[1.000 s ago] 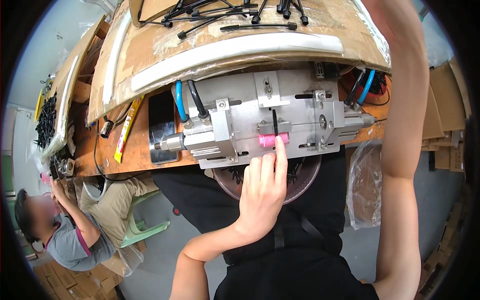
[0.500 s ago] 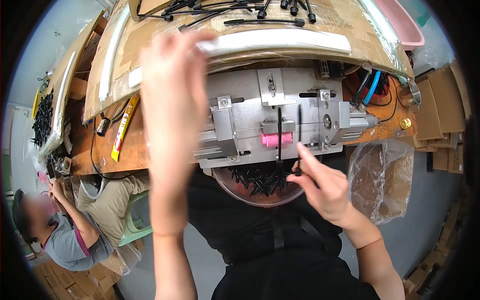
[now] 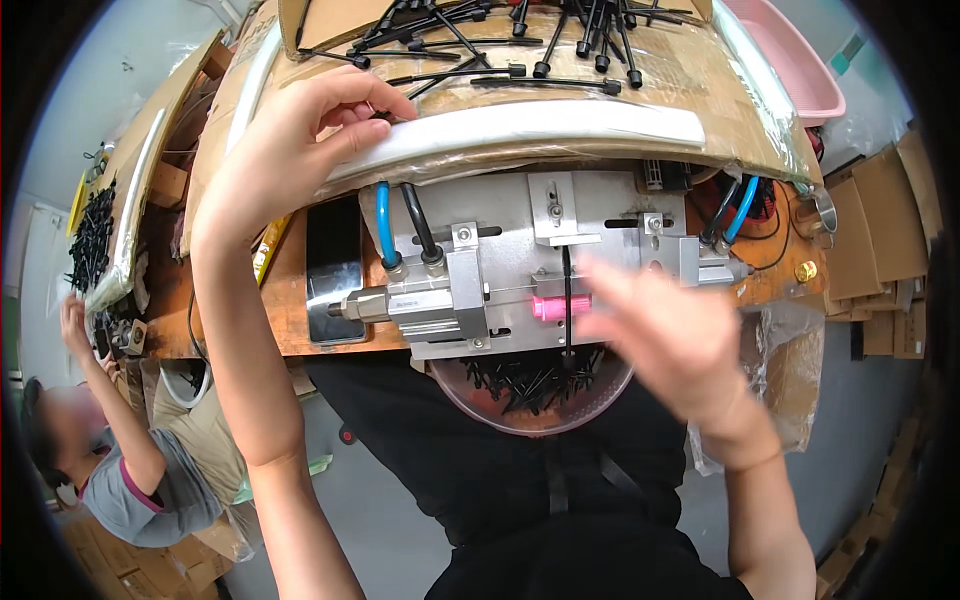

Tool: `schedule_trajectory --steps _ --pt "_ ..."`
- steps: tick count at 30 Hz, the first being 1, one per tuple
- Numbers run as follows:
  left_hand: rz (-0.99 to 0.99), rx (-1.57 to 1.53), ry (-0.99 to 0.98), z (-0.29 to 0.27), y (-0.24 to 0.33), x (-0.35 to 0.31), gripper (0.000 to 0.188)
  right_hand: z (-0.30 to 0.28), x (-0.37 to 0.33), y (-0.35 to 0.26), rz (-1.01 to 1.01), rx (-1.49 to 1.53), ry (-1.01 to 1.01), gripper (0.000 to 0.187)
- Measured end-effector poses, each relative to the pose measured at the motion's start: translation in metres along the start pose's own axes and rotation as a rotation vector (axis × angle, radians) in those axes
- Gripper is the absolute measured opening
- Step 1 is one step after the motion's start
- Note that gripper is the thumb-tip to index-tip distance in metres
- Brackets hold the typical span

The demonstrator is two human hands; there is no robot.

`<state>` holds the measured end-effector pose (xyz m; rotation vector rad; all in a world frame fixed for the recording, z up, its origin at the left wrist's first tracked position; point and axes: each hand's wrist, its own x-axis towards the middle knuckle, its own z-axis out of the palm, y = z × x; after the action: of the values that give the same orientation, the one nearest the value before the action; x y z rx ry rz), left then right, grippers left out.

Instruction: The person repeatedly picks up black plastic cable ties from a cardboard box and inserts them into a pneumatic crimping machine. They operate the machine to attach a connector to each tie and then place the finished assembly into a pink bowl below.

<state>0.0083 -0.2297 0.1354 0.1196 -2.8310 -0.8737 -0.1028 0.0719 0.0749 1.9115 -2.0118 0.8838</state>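
My left hand (image 3: 315,140) is at the near edge of the cardboard-covered bench, thumb and fingers pinched around a small dark thing I cannot make out. Just beyond its fingertips lie several thin black rods with thick capped ends (image 3: 555,85). My right hand (image 3: 670,335), smeared by motion, hovers at the right of a metal clamping fixture (image 3: 515,220); its fingers do not show clearly. One black rod (image 3: 568,300) stands lengthwise in the fixture, crossing a pink cylindrical piece (image 3: 548,308). Below the fixture, a clear round bowl (image 3: 480,408) holds many black rods.
Blue and black air hoses (image 3: 386,225) rise from the fixture's left cylinder. A dark phone (image 3: 335,275) lies on the wooden bench to its left. A pink tub (image 3: 790,60) sits far right, with cardboard boxes (image 3: 870,210) nearby. Another person (image 3: 150,480) works at left.
My left hand has moved left to the bench edge by the rods, uncovering the fixture's left side. My right hand, which held a black rod upright, has risen and is blurred.
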Motion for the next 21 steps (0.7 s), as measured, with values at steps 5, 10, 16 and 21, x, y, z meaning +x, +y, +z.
schedule_trajectory --steps 5,10,16,21 --pt "0.024 -0.068 -0.041 -0.007 0.002 0.0 0.021 0.0 0.137 0.056 -0.155 -0.357 0.106 0.025" --pt "-0.037 0.025 0.048 -0.009 -0.005 -0.021 0.035 0.003 0.18 0.08 0.041 -0.164 -0.222 0.013" --pt "0.003 0.265 0.558 0.084 0.066 -0.063 0.076 -0.058 0.139 0.04 0.488 0.203 0.024 0.031" --pt "-0.042 0.315 0.372 0.189 0.114 -0.101 0.061 -0.049 0.09 0.064 0.398 0.731 0.209 0.027"
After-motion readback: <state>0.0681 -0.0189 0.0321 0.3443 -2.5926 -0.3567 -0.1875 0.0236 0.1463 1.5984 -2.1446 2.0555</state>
